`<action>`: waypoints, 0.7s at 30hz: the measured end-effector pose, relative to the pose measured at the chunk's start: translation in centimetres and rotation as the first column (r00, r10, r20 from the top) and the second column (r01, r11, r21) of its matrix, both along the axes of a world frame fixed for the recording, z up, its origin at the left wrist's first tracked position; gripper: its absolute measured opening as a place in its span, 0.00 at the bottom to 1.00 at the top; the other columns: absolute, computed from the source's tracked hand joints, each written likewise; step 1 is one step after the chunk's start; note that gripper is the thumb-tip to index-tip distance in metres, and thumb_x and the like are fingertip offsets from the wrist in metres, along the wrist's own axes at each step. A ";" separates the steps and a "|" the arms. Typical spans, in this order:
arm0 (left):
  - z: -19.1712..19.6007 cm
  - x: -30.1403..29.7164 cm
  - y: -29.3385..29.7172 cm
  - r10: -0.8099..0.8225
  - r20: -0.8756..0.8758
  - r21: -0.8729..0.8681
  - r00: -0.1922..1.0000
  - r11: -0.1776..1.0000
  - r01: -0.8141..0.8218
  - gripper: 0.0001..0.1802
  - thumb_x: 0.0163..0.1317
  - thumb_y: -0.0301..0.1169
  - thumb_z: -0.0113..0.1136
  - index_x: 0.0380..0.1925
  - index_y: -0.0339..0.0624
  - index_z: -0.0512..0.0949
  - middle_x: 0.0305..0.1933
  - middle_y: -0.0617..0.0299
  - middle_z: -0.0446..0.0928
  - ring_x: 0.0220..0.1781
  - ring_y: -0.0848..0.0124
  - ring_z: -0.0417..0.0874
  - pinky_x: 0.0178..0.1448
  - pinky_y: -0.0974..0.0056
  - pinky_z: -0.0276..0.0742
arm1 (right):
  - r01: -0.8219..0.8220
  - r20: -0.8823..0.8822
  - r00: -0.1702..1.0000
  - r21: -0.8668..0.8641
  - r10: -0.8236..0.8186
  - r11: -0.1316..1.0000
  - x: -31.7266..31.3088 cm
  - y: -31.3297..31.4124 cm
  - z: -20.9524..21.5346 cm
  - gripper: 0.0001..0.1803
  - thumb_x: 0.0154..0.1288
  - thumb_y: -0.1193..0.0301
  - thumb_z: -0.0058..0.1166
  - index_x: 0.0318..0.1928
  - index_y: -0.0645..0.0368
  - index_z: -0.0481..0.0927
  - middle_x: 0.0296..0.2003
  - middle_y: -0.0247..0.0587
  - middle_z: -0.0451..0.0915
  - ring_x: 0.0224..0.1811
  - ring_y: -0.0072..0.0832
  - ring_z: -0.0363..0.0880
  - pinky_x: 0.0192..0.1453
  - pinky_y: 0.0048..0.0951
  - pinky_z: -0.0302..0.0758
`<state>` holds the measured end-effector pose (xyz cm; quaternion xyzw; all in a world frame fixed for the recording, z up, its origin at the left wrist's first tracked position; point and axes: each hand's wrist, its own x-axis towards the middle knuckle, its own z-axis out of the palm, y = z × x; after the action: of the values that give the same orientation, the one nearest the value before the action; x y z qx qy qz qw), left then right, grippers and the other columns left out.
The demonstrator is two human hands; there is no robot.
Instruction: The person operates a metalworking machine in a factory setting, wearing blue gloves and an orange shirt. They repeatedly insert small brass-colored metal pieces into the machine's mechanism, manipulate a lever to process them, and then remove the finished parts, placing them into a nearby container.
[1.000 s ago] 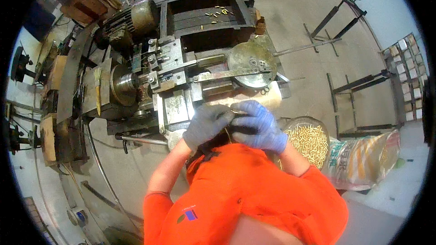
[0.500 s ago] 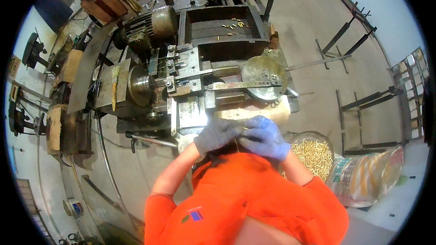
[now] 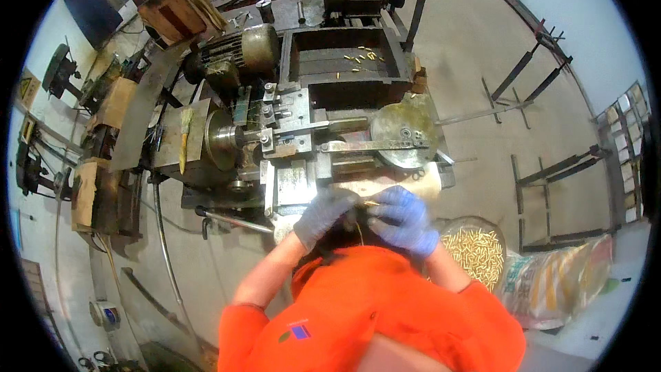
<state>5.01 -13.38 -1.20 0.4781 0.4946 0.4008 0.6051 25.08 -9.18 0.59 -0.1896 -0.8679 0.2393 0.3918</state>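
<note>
My left hand, in a grey glove, and my right hand, in a blue glove, are raised close together just below the camera. Both have curled fingers closed on a dark tuft between them, above my orange shirt. Whether that is hair or a strap is unclear. A small brass piece shows at the fingertips of my right hand. Behind the hands stands a grey metal lathe-like machine with a round metal disc.
A round bowl of small brass pieces sits right of my right hand, beside a printed sack. An open metal bin with loose brass pieces and a motor lie behind the machine. Metal frames stand on the floor.
The view has tilted, so the machine sits lower and more central. Both gloved hands stay together on the dark tuft, shifted slightly right.
</note>
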 end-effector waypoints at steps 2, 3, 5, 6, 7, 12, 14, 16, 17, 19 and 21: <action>-0.9 0.4 -0.6 -0.023 0.132 -0.099 0.991 0.994 0.036 0.19 0.62 0.44 0.52 0.30 0.37 0.78 0.25 0.62 0.76 0.25 0.74 0.75 0.30 0.71 0.73 | 0.005 -0.017 1.000 0.050 -0.004 0.999 -0.7 -0.1 0.0 0.11 0.43 0.70 0.65 0.29 0.59 0.81 0.33 0.43 0.78 0.34 0.40 0.76 0.39 0.36 0.73; -3.0 0.8 -0.9 0.036 0.307 -0.163 0.951 0.987 0.015 0.18 0.62 0.45 0.52 0.34 0.39 0.76 0.30 0.62 0.77 0.30 0.73 0.77 0.34 0.70 0.74 | 0.014 -0.026 1.000 0.037 -0.013 0.999 -1.1 -0.1 -0.9 0.11 0.43 0.69 0.65 0.29 0.59 0.80 0.32 0.43 0.78 0.35 0.41 0.76 0.39 0.36 0.73; -3.9 1.8 -1.2 0.114 0.548 -0.199 0.828 0.980 -0.003 0.16 0.63 0.41 0.53 0.42 0.40 0.73 0.37 0.62 0.76 0.37 0.73 0.78 0.38 0.70 0.75 | -0.029 -0.018 0.999 0.104 0.031 0.994 -1.3 -0.1 -0.6 0.12 0.42 0.73 0.65 0.31 0.58 0.79 0.34 0.43 0.78 0.33 0.40 0.76 0.36 0.35 0.73; -4.1 1.9 -1.2 0.095 0.642 -0.206 0.761 0.977 0.052 0.16 0.63 0.40 0.53 0.44 0.40 0.72 0.40 0.62 0.75 0.39 0.73 0.78 0.39 0.69 0.76 | -0.051 -0.013 0.999 0.138 0.053 0.989 -1.4 -0.1 -0.5 0.12 0.41 0.75 0.64 0.31 0.58 0.79 0.34 0.43 0.78 0.33 0.40 0.76 0.35 0.34 0.73; -3.9 2.1 -1.2 0.085 0.648 -0.164 0.757 0.986 0.030 0.17 0.64 0.40 0.51 0.44 0.38 0.72 0.40 0.61 0.75 0.40 0.73 0.77 0.41 0.69 0.75 | -0.016 0.017 1.000 0.123 0.015 0.992 -1.5 -0.3 -0.9 0.13 0.41 0.74 0.66 0.32 0.58 0.79 0.37 0.44 0.78 0.36 0.41 0.76 0.38 0.34 0.74; -2.8 2.7 -1.1 0.191 0.724 -0.250 0.663 0.968 -0.006 0.17 0.62 0.41 0.54 0.43 0.40 0.72 0.39 0.61 0.76 0.37 0.71 0.78 0.40 0.68 0.78 | 0.022 0.033 0.999 -0.036 -0.021 0.999 -1.9 -1.0 -1.2 0.16 0.43 0.68 0.66 0.36 0.57 0.81 0.46 0.46 0.75 0.47 0.44 0.74 0.50 0.38 0.72; -1.5 2.6 -1.3 0.205 0.589 -0.204 0.781 0.974 -0.102 0.18 0.61 0.44 0.56 0.38 0.39 0.74 0.30 0.63 0.76 0.31 0.72 0.79 0.35 0.70 0.76 | 0.072 0.052 0.996 -0.060 -0.069 0.996 -2.1 -1.4 -1.2 0.18 0.44 0.66 0.66 0.38 0.57 0.81 0.49 0.47 0.74 0.50 0.44 0.72 0.53 0.39 0.71; -2.3 1.8 -1.1 0.172 0.434 -0.102 0.884 0.985 -0.141 0.19 0.60 0.45 0.56 0.36 0.39 0.76 0.26 0.64 0.76 0.29 0.73 0.78 0.33 0.72 0.74 | 0.098 0.066 0.993 -0.067 -0.093 0.993 -2.4 -1.5 -1.0 0.18 0.45 0.64 0.65 0.38 0.57 0.81 0.50 0.49 0.73 0.50 0.45 0.72 0.53 0.39 0.70; -2.3 1.8 -1.0 0.204 0.259 -0.004 0.944 0.978 -0.211 0.19 0.59 0.46 0.56 0.31 0.38 0.77 0.23 0.65 0.75 0.27 0.72 0.78 0.30 0.71 0.72 | 0.111 0.072 0.992 -0.071 -0.106 0.991 -2.5 -1.6 -0.8 0.18 0.45 0.63 0.65 0.38 0.58 0.81 0.50 0.51 0.73 0.50 0.46 0.71 0.53 0.40 0.70; -1.5 1.3 -0.7 0.187 -0.102 0.166 0.977 0.972 -0.168 0.19 0.60 0.45 0.55 0.31 0.37 0.77 0.23 0.63 0.76 0.26 0.71 0.78 0.30 0.68 0.72 | 0.107 0.086 0.991 -0.073 -0.101 0.992 -2.5 -1.6 -0.8 0.18 0.46 0.62 0.64 0.37 0.58 0.81 0.49 0.51 0.73 0.50 0.46 0.72 0.52 0.40 0.70; 0.1 1.4 -0.8 0.220 -0.289 0.307 0.932 0.943 -0.127 0.19 0.60 0.44 0.54 0.31 0.35 0.78 0.23 0.57 0.76 0.25 0.69 0.78 0.30 0.65 0.72 | 0.075 0.103 0.992 -0.071 -0.067 0.995 -2.3 -1.3 -0.9 0.18 0.46 0.63 0.64 0.37 0.58 0.81 0.47 0.51 0.74 0.47 0.45 0.73 0.51 0.40 0.70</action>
<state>6.43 -14.21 -1.12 0.5721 0.5642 0.4371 0.4041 22.74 -10.51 -0.32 -0.2467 -0.8696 0.2477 0.3488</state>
